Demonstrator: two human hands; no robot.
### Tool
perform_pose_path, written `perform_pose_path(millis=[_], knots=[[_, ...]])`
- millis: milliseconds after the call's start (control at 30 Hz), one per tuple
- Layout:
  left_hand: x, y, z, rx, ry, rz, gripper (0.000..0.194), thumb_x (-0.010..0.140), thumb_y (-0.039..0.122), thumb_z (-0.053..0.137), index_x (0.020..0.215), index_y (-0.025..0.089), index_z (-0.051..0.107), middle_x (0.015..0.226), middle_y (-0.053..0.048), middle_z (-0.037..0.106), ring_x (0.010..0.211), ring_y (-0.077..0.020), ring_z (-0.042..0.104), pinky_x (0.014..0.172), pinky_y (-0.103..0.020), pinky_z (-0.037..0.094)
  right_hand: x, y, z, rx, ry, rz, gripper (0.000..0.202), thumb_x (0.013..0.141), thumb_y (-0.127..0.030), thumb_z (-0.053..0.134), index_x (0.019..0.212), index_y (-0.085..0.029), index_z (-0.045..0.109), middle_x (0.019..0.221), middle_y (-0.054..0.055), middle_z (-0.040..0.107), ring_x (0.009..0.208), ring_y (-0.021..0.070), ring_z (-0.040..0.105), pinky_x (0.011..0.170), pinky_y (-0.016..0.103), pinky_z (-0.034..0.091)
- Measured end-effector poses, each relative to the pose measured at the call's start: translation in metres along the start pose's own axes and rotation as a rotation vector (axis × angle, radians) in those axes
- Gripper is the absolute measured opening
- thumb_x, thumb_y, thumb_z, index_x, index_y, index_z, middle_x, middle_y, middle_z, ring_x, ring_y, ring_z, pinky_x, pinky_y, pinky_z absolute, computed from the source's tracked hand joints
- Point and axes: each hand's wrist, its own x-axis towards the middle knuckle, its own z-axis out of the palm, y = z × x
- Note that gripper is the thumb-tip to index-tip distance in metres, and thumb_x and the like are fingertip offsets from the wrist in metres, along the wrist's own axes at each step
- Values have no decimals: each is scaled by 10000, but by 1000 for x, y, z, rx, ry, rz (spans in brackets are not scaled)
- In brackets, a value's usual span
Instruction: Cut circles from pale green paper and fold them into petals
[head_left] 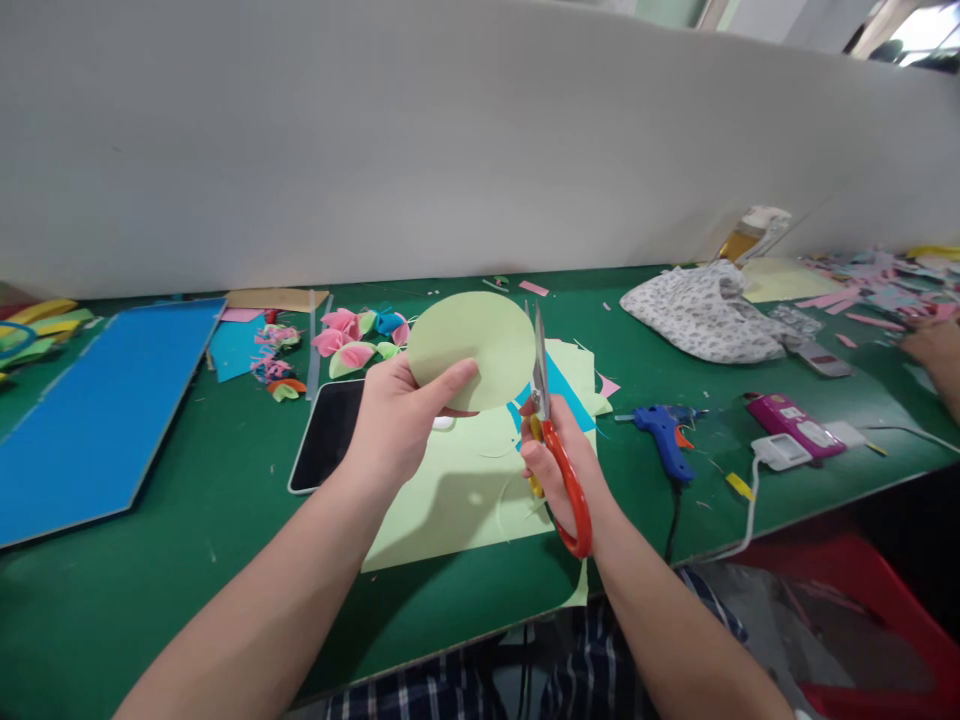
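Note:
A round piece of light green paper (484, 335) is pinched in my left hand (397, 415), thumb on top and fingers behind. My right hand (562, 460) grips a pair of scissors (574, 500) with a red handle, its other handle yellow. The blades point up and lie by the right edge of the paper disc; I cannot tell whether they touch it. Below both hands lies a larger light green sheet (457, 510) with thin curled offcuts and a blue paper piece (566, 390) on it. A phone (326, 435) rests beside my left wrist.
Pink and green paper petals (345, 335) lie behind the phone. A large blue board (112, 400) covers the left. To the right are a blue glue gun (664, 435), a magenta power bank (795, 425) with cables, and a patterned cloth (709, 310). A co-worker's hand (937, 350) is at far right.

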Motion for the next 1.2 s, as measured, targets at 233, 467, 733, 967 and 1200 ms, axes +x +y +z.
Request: perform_pose_path(millis=[233,467,733,967,1200], knots=[[2,2,-3,1,-1,22,299,679,319,854,919,172,754,902,-66,774,751,-222,733,520,-260,606,1,-1,-1,-8,-13,8,543,763,-733,622,996,-260,495,706,-46,455,550,128,412,536,298,440],[4,2,-7,14,-19,24,333,688,314,850,975,173,757,937,-78,778,759,-232,738,539,-281,623,-1,-1,-1,-7,-15,9,580,751,-801,570,976,-272,492,683,-47,426,541,136,376,533,319,416],[6,8,-12,37,-51,22,284,700,300,850,938,165,775,874,-54,784,722,-195,733,579,-258,626,1,0,-5,-36,-58,24,592,752,-800,572,986,-265,474,689,-47,416,549,135,372,534,302,393],[7,14,-17,76,-75,-21,256,711,305,847,929,189,776,861,-35,789,751,-186,739,596,-231,620,1,0,-6,-53,-74,25,642,718,-833,574,982,-255,484,660,-62,415,540,120,339,532,283,358],[11,17,-23,117,-85,7,304,698,289,848,968,176,769,878,-55,787,764,-206,736,598,-261,625,0,-6,-7,-40,-65,30,661,681,-841,606,958,-252,492,623,-78,385,536,120,314,539,282,337]])
